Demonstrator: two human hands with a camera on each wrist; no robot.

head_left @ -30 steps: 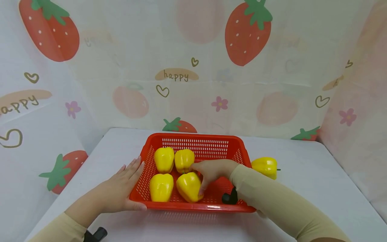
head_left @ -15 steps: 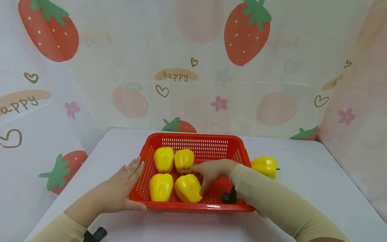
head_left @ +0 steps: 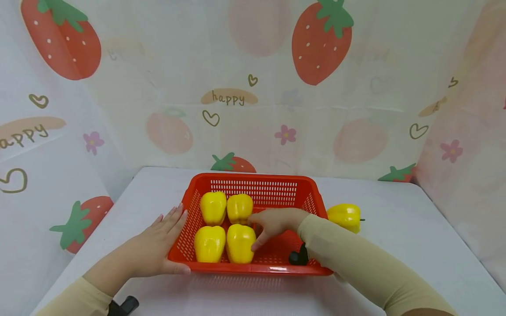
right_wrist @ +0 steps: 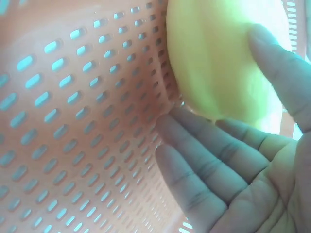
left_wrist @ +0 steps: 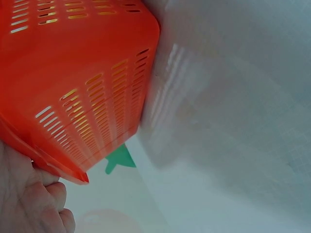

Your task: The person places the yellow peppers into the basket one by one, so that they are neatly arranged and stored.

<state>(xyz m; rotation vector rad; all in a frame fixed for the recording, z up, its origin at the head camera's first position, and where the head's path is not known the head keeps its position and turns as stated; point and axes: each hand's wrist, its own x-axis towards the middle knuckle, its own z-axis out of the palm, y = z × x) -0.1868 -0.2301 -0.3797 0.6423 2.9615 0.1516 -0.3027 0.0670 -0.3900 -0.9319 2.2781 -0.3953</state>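
Note:
Several yellow bell peppers sit inside a red plastic basket in the head view, at its left and middle. My right hand reaches in, its thumb touching the side of the front middle bell pepper. In the right wrist view the thumb lies on that bell pepper, while the other fingers extend fairly straight beside it. My left hand rests against the basket's left rim with fingers spread. The left wrist view shows the basket's slotted outer wall and part of that hand.
Another yellow bell pepper lies on its side on the white table, just right of the basket, with its stem pointing right. A strawberry-print cloth hangs behind the table and at both sides.
The front middle bell pepper, tilted a second ago, now stands straighter and slightly further left. My right thumb has shifted left with it. The left hand stays on the rim.

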